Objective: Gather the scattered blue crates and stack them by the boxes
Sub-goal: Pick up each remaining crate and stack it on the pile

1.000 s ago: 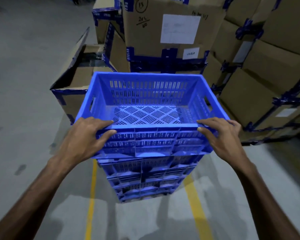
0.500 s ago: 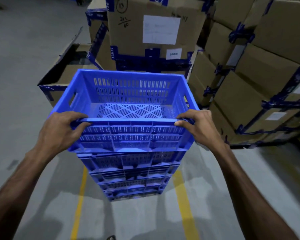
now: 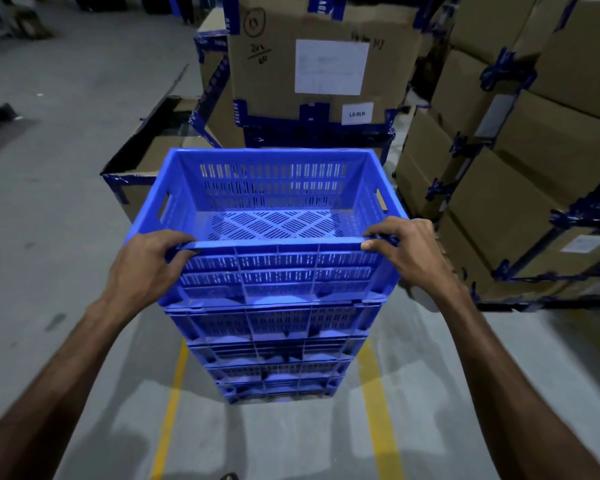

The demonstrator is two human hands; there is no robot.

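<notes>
A stack of several blue slotted plastic crates (image 3: 274,355) stands on the concrete floor in front of me. The top crate (image 3: 274,188) is empty and sits squarely on the ones below. My left hand (image 3: 142,268) grips the near rim at its left corner, thumb over the edge. My right hand (image 3: 409,251) grips the same rim at the right corner. Taped cardboard boxes (image 3: 312,71) rise just behind the stack.
An open, low cardboard box (image 3: 146,161) lies behind the stack to the left. More strapped cardboard boxes (image 3: 520,174) are piled on the right. Two yellow floor lines (image 3: 378,424) run under the stack towards me. Bare grey floor stretches to the left.
The stack and boxes have shifted right in view as my head turned. Both hands keep the same hold on the top crate's near rim.
</notes>
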